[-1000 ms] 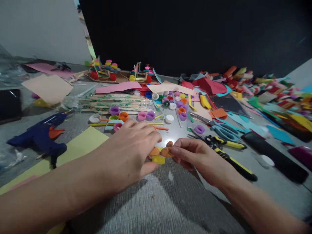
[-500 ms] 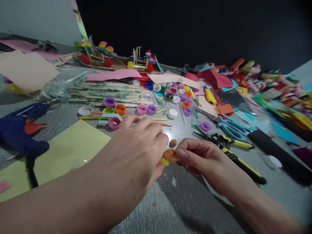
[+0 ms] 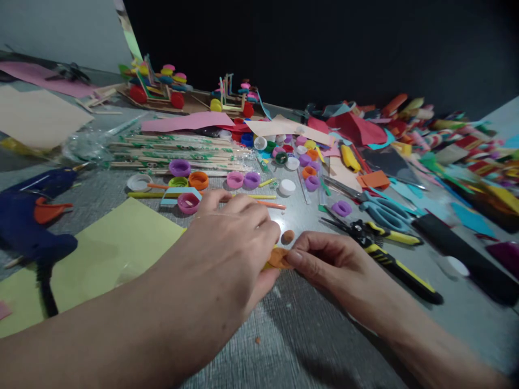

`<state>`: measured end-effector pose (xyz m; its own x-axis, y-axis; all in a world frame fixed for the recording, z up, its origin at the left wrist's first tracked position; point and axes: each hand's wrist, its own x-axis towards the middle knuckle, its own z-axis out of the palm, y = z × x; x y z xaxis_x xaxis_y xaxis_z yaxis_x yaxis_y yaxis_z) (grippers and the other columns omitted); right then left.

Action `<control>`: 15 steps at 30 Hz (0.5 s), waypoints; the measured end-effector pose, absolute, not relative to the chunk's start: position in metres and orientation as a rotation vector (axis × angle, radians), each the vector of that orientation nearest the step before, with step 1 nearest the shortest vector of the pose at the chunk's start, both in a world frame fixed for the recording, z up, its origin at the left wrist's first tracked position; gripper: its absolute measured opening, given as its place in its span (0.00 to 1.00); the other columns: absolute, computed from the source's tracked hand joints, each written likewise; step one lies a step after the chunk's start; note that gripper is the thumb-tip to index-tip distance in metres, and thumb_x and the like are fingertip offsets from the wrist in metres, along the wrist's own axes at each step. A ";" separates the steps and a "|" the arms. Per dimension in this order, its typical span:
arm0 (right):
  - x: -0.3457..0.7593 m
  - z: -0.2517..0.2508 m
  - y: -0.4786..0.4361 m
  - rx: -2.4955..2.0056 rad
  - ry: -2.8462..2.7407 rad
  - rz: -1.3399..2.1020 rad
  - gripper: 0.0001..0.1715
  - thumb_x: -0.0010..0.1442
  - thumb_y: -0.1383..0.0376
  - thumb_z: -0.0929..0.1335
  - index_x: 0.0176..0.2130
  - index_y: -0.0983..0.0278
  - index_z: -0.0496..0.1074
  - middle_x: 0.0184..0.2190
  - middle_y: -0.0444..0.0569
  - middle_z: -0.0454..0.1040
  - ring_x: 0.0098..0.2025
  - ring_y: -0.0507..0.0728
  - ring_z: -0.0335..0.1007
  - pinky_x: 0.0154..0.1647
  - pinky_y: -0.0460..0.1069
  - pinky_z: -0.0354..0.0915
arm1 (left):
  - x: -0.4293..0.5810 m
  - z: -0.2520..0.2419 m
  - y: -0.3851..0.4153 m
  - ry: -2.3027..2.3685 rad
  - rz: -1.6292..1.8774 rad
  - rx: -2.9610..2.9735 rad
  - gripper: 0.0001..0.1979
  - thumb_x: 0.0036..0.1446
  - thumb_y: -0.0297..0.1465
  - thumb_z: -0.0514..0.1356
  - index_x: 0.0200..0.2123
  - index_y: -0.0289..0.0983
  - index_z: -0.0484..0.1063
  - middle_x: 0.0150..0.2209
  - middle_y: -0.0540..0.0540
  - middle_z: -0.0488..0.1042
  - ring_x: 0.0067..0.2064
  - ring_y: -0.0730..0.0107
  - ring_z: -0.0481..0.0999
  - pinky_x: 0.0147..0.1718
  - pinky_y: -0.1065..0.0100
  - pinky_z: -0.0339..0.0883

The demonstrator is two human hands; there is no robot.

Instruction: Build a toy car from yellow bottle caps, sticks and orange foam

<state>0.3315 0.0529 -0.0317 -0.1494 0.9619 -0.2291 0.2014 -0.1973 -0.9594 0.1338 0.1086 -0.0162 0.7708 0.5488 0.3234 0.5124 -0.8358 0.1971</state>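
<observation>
My left hand is closed around a small yellow piece that its fingers mostly hide, so its kind cannot be made out. Between the thumb and fingers of my right hand is the edge of a flat orange piece of modelling clay. The orange clay lies against the yellow piece, close to the left fingertips. Just beyond the fingers, a small orange-brown clay ball rests on the grey tabletop.
To the left are a blue glue gun and a yellow-green sheet. Bottle caps and wrapped sticks lie ahead. Pliers and scissors are on the right. Two small stick-built cars stand at the back.
The orange clay has come left against the yellow piece, covering more of it. My right thumb has shifted slightly left with it. My left hand stays almost in place.
</observation>
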 end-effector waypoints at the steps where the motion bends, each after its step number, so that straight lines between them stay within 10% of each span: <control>1: 0.331 -0.032 0.053 -1.435 -1.388 1.389 0.27 0.60 0.44 0.73 0.26 0.62 0.68 0.20 0.38 0.55 0.22 0.48 0.43 0.19 0.46 0.43 | 0.134 -0.016 0.109 0.855 0.568 2.858 0.08 0.64 0.37 0.58 0.35 0.41 0.73 0.40 0.44 0.77 0.48 0.50 0.73 0.47 0.47 0.58; 15: 0.336 -0.029 0.048 -1.486 -1.671 0.904 0.15 0.68 0.54 0.68 0.34 0.61 0.75 0.30 0.46 0.73 0.30 0.53 0.67 0.27 0.48 0.61 | 0.134 -0.016 0.108 0.798 0.617 2.852 0.10 0.67 0.36 0.55 0.35 0.41 0.73 0.38 0.45 0.77 0.47 0.50 0.74 0.48 0.47 0.56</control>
